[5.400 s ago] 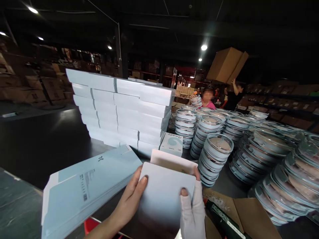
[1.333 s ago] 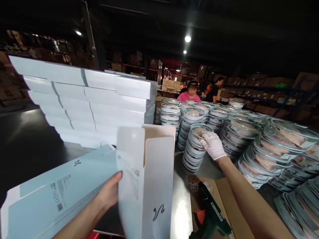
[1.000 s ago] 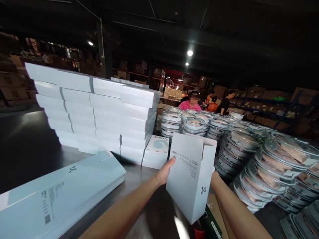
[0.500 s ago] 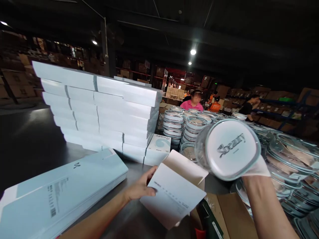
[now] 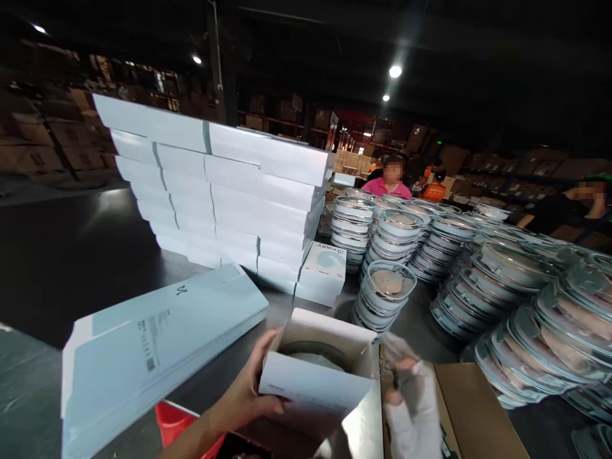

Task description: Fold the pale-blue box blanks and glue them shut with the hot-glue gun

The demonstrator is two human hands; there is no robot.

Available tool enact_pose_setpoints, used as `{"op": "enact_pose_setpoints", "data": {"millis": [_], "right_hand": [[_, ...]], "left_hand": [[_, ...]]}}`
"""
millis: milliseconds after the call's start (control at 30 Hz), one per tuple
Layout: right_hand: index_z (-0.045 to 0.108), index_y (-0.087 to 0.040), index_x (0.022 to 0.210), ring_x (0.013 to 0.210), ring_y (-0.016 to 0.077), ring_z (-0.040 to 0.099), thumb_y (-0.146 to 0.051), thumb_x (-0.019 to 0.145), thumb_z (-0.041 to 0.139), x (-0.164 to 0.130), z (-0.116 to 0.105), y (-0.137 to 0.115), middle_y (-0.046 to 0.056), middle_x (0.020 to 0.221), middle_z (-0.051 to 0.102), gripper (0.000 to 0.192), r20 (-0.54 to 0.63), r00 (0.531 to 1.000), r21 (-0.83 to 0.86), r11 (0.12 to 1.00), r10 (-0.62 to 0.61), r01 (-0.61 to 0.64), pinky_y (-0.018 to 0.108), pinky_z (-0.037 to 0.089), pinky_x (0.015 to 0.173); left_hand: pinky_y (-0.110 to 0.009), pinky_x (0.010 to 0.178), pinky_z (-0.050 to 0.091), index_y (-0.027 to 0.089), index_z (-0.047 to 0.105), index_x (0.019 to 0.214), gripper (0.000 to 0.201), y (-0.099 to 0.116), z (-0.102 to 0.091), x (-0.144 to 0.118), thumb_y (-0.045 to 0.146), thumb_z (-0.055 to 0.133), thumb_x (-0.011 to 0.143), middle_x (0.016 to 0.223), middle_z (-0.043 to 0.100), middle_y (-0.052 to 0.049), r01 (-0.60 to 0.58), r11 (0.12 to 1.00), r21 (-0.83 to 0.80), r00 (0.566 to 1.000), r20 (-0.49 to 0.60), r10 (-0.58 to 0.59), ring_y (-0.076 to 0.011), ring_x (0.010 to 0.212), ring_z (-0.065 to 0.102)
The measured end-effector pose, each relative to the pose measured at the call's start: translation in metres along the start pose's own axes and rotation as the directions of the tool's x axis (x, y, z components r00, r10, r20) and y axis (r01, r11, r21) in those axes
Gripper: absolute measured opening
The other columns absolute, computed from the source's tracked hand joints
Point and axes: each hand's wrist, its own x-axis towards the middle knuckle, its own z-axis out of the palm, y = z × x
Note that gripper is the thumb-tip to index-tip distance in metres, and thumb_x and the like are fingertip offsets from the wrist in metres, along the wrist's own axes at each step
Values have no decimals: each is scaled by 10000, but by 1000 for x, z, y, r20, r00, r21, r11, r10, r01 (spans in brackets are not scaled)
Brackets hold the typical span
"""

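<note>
– Holding the white box (image 5: 310, 380) with its mouth up, our left hand (image 5: 251, 389) seems to be doing the steadying. Which step are we on?

– Packing, we judge: a round-rimmed container (image 5: 319, 359) sits inside, below the box's rim, and the top is not yet closed.

– So what does the next move call for?

– Probably a steady box and a right hand (image 5: 415, 398) free to add something or fold the top over; we can't tell which.

– And our fingers?

– On the left, they clasp the cardboard, thumb on the near face, the others round the side wall. On the right, thumb and one fingertip look parted above the brown carton (image 5: 478, 401), but blur hides whether they pinch anything.

– What else is close?

– A stack of containers (image 5: 380, 312) just beyond the box, and a pile of flat boxes (image 5: 186, 344) to the left.
</note>
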Motion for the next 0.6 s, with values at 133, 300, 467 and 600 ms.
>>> {"op": "enact_pose_setpoints", "data": {"millis": [133,300,467,600], "right_hand": [[495,-308,1449,1493,411,350,-829,858,428,-31,33,17,108,1590,431,790,31,996,-32,996,86,-85,584,241,1240],[626,-226,1290,1354,407,526,-696,932,462,-33,65,-1,161,1471,559,613,-33,958,-90,954,284,-286,527,485,1092],[196,-321,1576,1480,274,414,-518,1002,466,-27,72,-9,84,1655,348,664,-82,927,63,930,366,-362,471,399,1185],[500,-257,1425,1199,314,677,-543,923,566,-44,-7,12,137,1391,655,582,-199,938,-322,885,284,-337,436,530,1011]], "left_hand": [[-553,1092,447,247,537,1418,1008,7,3,-13,802,779,612,1432,563,-169,-184,978,100,975,-108,194,-463,1353,480],[-516,1179,340,225,718,1124,561,25,26,-15,703,505,924,1480,526,-144,-312,910,274,918,-161,363,-437,1426,421],[-481,1170,358,297,503,1183,260,29,36,-15,496,503,1017,1560,422,-98,-209,952,224,853,-435,289,-316,1441,437],[-515,1203,325,274,642,1145,363,34,15,-17,529,410,1030,1553,451,-91,-16,920,392,961,-249,122,-339,1493,362]]}}
